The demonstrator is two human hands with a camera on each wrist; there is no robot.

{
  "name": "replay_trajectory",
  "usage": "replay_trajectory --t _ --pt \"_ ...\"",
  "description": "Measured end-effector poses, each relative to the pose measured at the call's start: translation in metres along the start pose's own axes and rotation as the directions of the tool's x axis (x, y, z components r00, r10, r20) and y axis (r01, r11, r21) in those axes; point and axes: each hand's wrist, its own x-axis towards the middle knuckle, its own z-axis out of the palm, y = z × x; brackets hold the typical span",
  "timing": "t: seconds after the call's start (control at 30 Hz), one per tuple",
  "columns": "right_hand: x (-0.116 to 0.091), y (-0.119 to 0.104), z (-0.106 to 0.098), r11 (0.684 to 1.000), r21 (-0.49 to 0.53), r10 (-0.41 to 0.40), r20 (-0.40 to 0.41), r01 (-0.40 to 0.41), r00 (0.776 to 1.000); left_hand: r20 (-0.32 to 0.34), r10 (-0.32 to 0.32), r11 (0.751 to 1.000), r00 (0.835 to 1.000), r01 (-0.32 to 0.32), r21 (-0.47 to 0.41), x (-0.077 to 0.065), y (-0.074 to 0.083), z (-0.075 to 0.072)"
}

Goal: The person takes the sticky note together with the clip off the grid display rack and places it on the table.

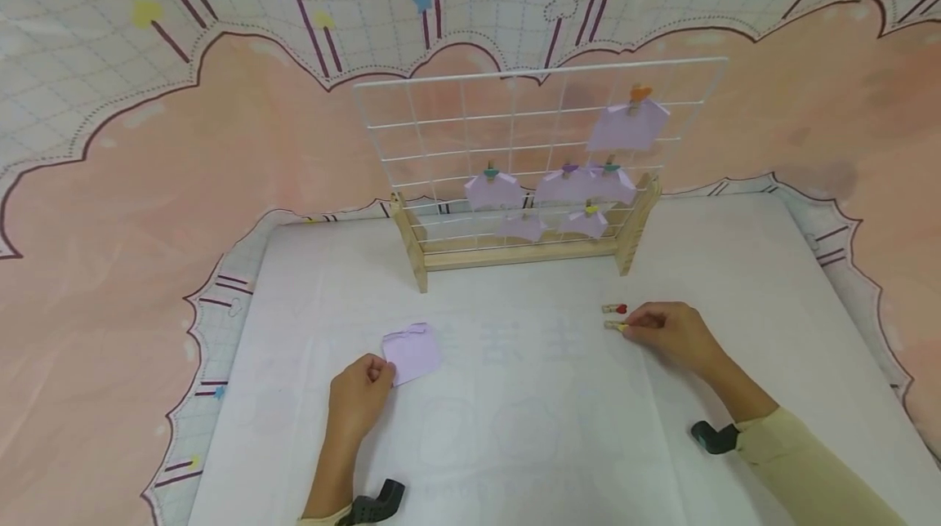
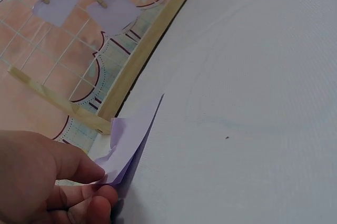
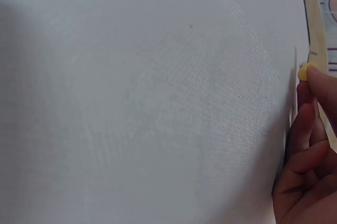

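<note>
My left hand pinches the lower left edge of a purple paper square between thumb and fingers. In the left wrist view the paper tilts up off the white surface, its edge creased. Over on the right, my right hand holds a small wooden clothespin with a yellow decoration between thumb and fingertips. Just beyond it lies another small clothespin with a red decoration. The hand's curled lower fingers show in the right wrist view.
A white wire grid in a wooden stand stands at the back of the white table. Several purple papers hang on it from decorated clothespins. A patterned cloth covers the background. A black wrist mount sits at each sleeve.
</note>
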Motion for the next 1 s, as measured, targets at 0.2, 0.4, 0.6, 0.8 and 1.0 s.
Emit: replay_trajectory --t 0.2,0.4,0.6,0.8,1.0 --pt "0.004 0.003 -0.001 1.000 0.004 0.017 0.011 -0.017 1.000 0.007 -0.008 1.000 1.000 0.008 0.002 0.002 0.000 -0.001" --pt "0.007 0.006 -0.001 0.999 0.009 0.037 0.002 -0.037 0.999 0.026 -0.007 1.000 1.000 0.007 -0.007 0.003 0.002 -0.005" --pt "0.009 0.006 0.000 0.998 0.034 0.055 0.017 -0.056 0.998 0.055 -0.051 0.998 0.997 0.052 -0.022 0.003 0.001 -0.009" --pt "0.009 0.006 0.000 0.997 0.042 0.063 0.019 -0.063 0.998 0.062 -0.071 0.996 0.996 0.073 -0.042 0.003 0.001 -0.011" --pt "0.008 0.007 -0.001 0.994 0.069 0.081 0.050 -0.084 0.995 0.067 -0.081 0.994 0.994 0.086 -0.066 0.003 0.001 -0.012"
